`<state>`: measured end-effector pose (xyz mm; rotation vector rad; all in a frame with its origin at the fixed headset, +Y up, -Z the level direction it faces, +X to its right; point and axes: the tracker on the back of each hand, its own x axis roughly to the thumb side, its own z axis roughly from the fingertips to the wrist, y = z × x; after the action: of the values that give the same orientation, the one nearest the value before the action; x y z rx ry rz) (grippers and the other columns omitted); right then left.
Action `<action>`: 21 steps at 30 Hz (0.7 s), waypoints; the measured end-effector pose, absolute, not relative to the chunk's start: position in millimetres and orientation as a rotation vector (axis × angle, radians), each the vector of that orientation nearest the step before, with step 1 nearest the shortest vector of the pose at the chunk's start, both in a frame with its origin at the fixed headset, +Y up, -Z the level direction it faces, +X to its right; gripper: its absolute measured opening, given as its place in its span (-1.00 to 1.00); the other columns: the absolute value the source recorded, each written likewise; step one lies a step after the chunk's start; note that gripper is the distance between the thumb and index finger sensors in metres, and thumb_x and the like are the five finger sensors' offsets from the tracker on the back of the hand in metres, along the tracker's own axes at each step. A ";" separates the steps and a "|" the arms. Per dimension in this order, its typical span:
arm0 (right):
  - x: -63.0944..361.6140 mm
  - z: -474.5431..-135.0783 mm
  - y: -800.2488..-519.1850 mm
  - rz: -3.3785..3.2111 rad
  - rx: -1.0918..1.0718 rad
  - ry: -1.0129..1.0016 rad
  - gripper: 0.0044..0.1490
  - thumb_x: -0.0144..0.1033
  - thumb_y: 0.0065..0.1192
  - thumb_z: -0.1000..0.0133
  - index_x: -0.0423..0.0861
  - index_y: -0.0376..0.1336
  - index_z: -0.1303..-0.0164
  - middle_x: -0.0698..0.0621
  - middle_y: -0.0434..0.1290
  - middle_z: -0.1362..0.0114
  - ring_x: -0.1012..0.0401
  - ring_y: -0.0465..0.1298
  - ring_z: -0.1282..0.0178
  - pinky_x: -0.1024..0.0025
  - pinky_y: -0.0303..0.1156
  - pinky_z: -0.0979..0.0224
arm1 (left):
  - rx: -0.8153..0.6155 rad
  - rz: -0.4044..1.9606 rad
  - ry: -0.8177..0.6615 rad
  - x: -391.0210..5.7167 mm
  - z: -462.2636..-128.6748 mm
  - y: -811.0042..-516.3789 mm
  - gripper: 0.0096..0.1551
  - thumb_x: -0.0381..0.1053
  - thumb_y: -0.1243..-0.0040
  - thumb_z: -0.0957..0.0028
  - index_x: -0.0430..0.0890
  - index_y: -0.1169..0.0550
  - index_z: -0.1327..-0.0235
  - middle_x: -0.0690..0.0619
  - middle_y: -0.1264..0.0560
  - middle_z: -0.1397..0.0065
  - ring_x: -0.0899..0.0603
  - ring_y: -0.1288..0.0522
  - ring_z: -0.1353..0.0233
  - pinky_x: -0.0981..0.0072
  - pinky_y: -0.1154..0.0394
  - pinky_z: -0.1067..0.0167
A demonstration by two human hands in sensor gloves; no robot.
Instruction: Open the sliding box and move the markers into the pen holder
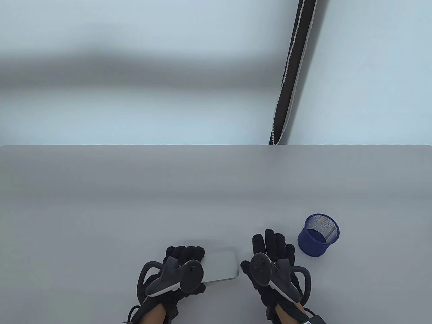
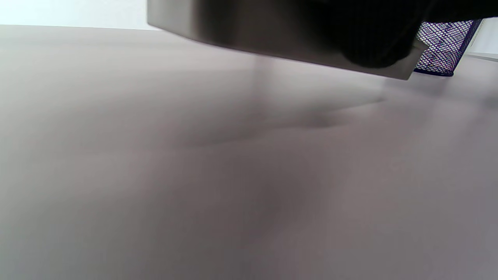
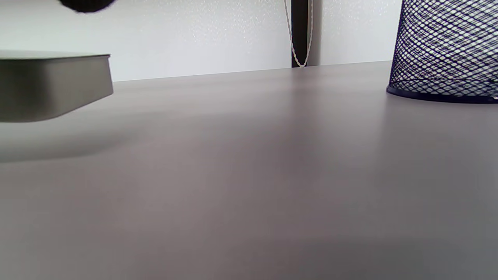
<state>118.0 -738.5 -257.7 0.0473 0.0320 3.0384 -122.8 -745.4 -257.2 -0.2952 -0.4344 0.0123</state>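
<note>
Left hand (image 1: 179,270): fingers (image 1: 185,251) curled over the left end of the sliding box (image 1: 221,266), clamped on it. In the left wrist view a dark gloved fingertip wraps the box's lower edge (image 2: 295,50), and the box appears lifted off the counter (image 1: 101,209) at that end, with a shadow beneath; the right wrist view also shows its near corner (image 3: 54,87) clear of the surface.

Right hand (image 1: 273,260): fingers (image 1: 270,241) straight and slightly spread, palm down, holding nothing. It sits just beside the box's right end, apart from it, between the box and the pen holder (image 1: 319,235).

Box: pale grey, smooth, rounded corners, flat rectangular form, closed. No markers visible; presumably inside.

Handling judgement: looks like a rigid tin or hard plastic case, light enough for a one-hand hold. The smooth finish is likely slippery against glove fabric, so a squeeze across the long edges should hold better than pressure on the flat faces. To open, the left hand should hold the outer sleeve at its end while the right takes the opposite end and draws it sideways. Keep it level so the contents do not spill.

Pen holder: dark blue wire mesh cup, upright, to the right of the right hand, near it. Probably light and easy to tip.
</note>
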 end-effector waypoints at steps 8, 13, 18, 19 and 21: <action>114.7 -257.6 -743.1 3.059 0.061 0.058 0.03 0.26 -0.03 0.03 0.03 -0.19 -0.57 -0.13 -0.29 -0.65 -0.12 -0.23 -0.68 -0.26 -0.21 -0.60 | -0.327 -0.041 -0.476 -116.8 -257.6 -759.0 -0.16 0.37 0.02 -0.12 0.04 -0.08 -0.56 0.11 -0.08 -0.69 -0.12 -0.11 -0.67 0.01 -0.07 -0.62; 111.3 -257.5 -746.0 3.075 0.087 0.081 0.04 0.26 -0.03 0.03 0.04 -0.20 -0.57 -0.12 -0.29 -0.65 -0.11 -0.23 -0.68 -0.26 -0.22 -0.61 | -0.358 -0.045 -0.493 -112.4 -257.8 -764.3 -0.16 0.35 0.02 -0.12 0.05 -0.05 -0.56 0.11 -0.05 -0.69 -0.13 -0.09 -0.67 0.02 -0.06 -0.62; 109.7 -257.5 -748.0 3.078 0.104 0.098 0.04 0.27 -0.03 0.04 0.04 -0.20 -0.57 -0.12 -0.29 -0.65 -0.11 -0.23 -0.68 -0.26 -0.21 -0.61 | -0.385 -0.050 -0.490 -110.2 -258.4 -769.8 -0.17 0.34 0.03 -0.12 0.07 -0.03 -0.55 0.13 -0.03 -0.70 -0.12 -0.10 -0.67 0.03 -0.08 -0.62; 109.7 -257.5 -748.2 3.076 0.108 0.103 0.04 0.27 -0.03 0.04 0.04 -0.20 -0.57 -0.12 -0.29 -0.65 -0.11 -0.23 -0.68 -0.26 -0.21 -0.61 | -0.386 -0.051 -0.490 -109.9 -258.4 -770.4 -0.17 0.34 0.03 -0.12 0.07 -0.03 -0.55 0.12 -0.03 -0.70 -0.12 -0.10 -0.68 0.03 -0.08 -0.62; 109.1 -257.5 -748.9 3.070 0.118 0.118 0.05 0.28 -0.03 0.04 0.04 -0.21 -0.57 -0.12 -0.29 -0.66 -0.11 -0.23 -0.68 -0.26 -0.22 -0.61 | -0.389 -0.057 -0.489 -109.5 -258.6 -771.1 -0.17 0.34 0.02 -0.11 0.08 -0.03 -0.55 0.13 -0.03 -0.70 -0.12 -0.10 -0.68 0.03 -0.09 -0.62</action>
<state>109.1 -748.9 -257.5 0.1181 0.1176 3.0702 -109.5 -771.1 -258.6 -0.3887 -0.4893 -0.0570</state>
